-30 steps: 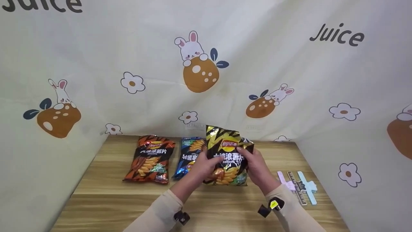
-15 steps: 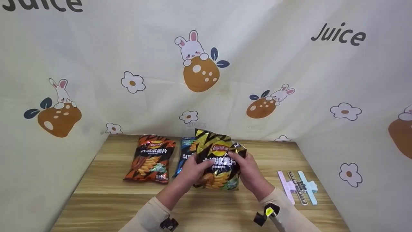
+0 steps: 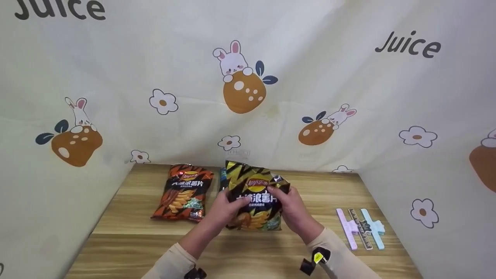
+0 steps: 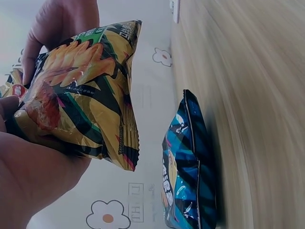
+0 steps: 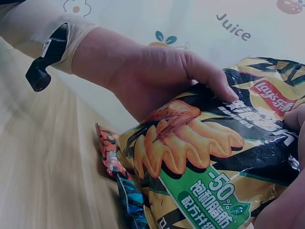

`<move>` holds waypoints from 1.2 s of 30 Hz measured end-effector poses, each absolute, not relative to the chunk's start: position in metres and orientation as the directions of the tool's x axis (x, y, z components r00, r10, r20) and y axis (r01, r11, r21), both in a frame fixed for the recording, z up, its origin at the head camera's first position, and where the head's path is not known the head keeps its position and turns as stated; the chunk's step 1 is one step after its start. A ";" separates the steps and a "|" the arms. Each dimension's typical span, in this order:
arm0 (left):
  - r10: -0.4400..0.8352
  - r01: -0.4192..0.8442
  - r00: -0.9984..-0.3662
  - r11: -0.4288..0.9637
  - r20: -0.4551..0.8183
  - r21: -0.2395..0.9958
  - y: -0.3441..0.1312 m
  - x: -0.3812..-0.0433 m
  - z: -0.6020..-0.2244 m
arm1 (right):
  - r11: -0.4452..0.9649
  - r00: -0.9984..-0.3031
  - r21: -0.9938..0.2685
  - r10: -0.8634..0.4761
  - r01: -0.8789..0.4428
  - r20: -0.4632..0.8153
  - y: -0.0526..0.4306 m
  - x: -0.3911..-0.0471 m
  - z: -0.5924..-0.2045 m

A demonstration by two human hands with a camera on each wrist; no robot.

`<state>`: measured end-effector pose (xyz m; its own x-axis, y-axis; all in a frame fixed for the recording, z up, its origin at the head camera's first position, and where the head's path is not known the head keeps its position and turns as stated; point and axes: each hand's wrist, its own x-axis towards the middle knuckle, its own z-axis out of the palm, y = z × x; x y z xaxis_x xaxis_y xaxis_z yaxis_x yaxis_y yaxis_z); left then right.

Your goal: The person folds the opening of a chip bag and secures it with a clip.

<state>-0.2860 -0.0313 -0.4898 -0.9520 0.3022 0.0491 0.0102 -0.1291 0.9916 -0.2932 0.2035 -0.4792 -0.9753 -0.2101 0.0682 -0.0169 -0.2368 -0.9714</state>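
Note:
Both hands hold a yellow-and-black Lay's chip bag (image 3: 255, 205), upright with its printed front facing me. My left hand (image 3: 221, 211) grips its left side, thumb across the front. On the other side my right hand (image 3: 294, 209) grips it, thumb pressed near the logo. The bag's upper right edge dips and shows a silvery patch (image 3: 277, 178). In the left wrist view, the bag's bottom seam (image 4: 127, 138) is raised off the wooden table (image 4: 248, 95). Fingers behind the bag are mostly hidden.
An orange-and-black chip bag (image 3: 184, 193) lies at the back left of the table. Beside it a blue chip bag (image 4: 188, 167) is largely hidden in the head view by the held bag. Three bag clips, purple (image 3: 347, 228), dark-patterned (image 3: 359, 228) and light blue (image 3: 372, 228), lie at the right.
Both hands have moved left and slightly down with the yellow bag, which covers more of the blue bag. The grip looks the same; the orange bag and clips have stayed put.

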 end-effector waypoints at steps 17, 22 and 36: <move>0.350 0.057 -0.932 -0.125 0.098 0.991 -0.037 -0.297 -0.523 | -0.237 -0.960 -0.969 -0.245 -0.073 0.132 0.205 -0.304 -0.517; 0.346 0.046 -0.935 -0.110 0.082 0.993 -0.037 -0.303 -0.537 | -0.208 -0.959 -0.976 -0.259 -0.059 0.113 0.206 -0.309 -0.533; 0.396 0.047 -0.915 -0.099 0.083 0.994 -0.041 -0.310 -0.550 | 0.017 -0.952 -0.993 -0.287 -0.120 0.110 0.214 -0.312 -0.549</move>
<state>-0.3103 -0.0408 -0.5503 -0.9146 0.3959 0.0825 0.0466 -0.0994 0.9940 -0.3117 0.2139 -0.5489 -0.9517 -0.2868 0.1098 -0.1197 0.0172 -0.9927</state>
